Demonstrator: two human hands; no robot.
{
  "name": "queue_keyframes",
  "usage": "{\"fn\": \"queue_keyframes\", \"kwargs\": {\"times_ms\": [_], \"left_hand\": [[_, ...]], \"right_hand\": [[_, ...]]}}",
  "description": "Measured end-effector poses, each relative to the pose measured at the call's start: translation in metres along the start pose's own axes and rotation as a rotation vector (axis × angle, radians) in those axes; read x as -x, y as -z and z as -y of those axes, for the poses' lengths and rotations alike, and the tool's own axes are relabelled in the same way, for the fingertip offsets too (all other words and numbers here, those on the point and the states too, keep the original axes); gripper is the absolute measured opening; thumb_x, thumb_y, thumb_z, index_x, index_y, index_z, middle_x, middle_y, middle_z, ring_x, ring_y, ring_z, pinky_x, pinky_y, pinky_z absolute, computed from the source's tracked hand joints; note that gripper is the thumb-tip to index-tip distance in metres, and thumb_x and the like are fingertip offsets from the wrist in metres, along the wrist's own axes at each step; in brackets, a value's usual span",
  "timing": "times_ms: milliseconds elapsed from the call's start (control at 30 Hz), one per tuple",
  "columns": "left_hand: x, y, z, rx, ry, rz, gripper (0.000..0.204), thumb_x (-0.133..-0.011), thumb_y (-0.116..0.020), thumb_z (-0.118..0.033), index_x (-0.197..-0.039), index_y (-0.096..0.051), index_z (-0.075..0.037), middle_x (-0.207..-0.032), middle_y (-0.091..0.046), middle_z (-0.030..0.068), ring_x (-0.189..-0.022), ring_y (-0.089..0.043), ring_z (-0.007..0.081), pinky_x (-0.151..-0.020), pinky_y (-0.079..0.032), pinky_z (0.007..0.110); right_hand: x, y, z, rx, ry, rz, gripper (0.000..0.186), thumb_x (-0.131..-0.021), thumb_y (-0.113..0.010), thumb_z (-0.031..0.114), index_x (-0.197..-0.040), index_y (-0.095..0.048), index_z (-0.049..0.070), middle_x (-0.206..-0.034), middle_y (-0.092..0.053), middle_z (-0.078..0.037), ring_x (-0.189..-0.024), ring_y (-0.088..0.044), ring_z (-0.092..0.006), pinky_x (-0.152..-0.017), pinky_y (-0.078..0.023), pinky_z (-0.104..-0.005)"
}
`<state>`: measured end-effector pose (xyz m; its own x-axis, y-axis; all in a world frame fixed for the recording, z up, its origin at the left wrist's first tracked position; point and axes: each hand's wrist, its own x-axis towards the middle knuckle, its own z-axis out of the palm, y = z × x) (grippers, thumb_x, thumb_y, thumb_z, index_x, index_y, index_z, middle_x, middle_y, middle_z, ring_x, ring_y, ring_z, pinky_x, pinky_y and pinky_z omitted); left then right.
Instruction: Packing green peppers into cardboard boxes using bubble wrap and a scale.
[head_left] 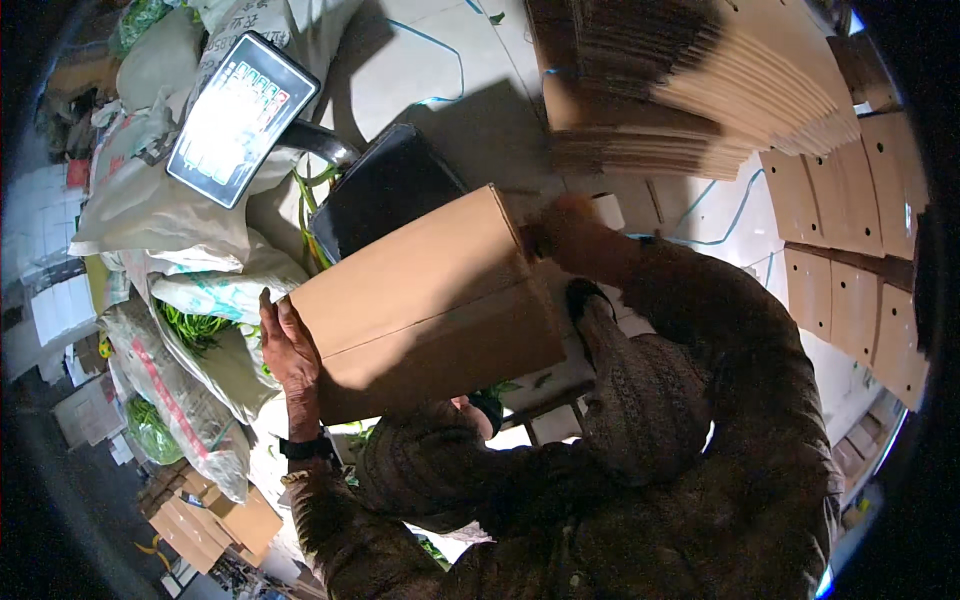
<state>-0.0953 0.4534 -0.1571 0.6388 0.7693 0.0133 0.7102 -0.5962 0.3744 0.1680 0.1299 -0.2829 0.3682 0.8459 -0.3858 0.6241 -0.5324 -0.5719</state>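
Observation:
A closed brown cardboard box (415, 300) is held up at a tilt in front of my lap, between my two hands. My left hand (290, 345) presses against its left end, fingers pointing up along the edge; a dark band circles that wrist. At the box's right end my right hand (565, 235) grips the far corner, its fingers partly in shadow and hard to make out. Just beyond the box stands a scale with a black platform (385, 185) and a lit display (242, 120) on a post. The box overlaps the platform's near edge; whether they touch I cannot tell.
Flattened cardboard boxes (740, 90) are stacked at the far right, with more brown boxes (850, 190) along the right side. White sacks (180, 210) and bags of green vegetables (195, 325) crowd the left. Blue strapping (735, 220) lies on the pale floor.

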Motion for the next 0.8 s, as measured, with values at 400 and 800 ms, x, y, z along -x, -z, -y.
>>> {"fn": "queue_keyframes", "kwargs": {"times_ms": [400,800], "left_hand": [[0.003,0.010,-0.001,0.099,0.126,0.081,0.061,-0.099,-0.039,-0.051,-0.143,-0.037,-0.010,-0.099,-0.065,0.0221,-0.083,-0.064,0.0277,-0.075,-0.049,0.038],[0.037,0.036,0.176,0.430,0.172,0.014,0.064,-0.100,-0.037,-0.051,-0.141,-0.036,-0.001,-0.131,-0.049,0.0148,-0.118,-0.048,0.0241,-0.101,-0.038,0.036]], "right_hand": [[0.039,0.008,-0.029,0.469,-0.181,0.554,0.046,-0.081,-0.068,0.043,-0.110,-0.065,0.007,-0.104,-0.063,-0.017,-0.104,-0.060,-0.0305,-0.086,-0.046,-0.0492],[0.001,-0.086,-0.009,-1.229,-0.311,0.448,0.079,-0.082,-0.071,0.048,-0.137,-0.042,-0.001,-0.133,-0.052,-0.016,-0.120,-0.053,-0.0290,-0.104,-0.041,-0.0419]]}}
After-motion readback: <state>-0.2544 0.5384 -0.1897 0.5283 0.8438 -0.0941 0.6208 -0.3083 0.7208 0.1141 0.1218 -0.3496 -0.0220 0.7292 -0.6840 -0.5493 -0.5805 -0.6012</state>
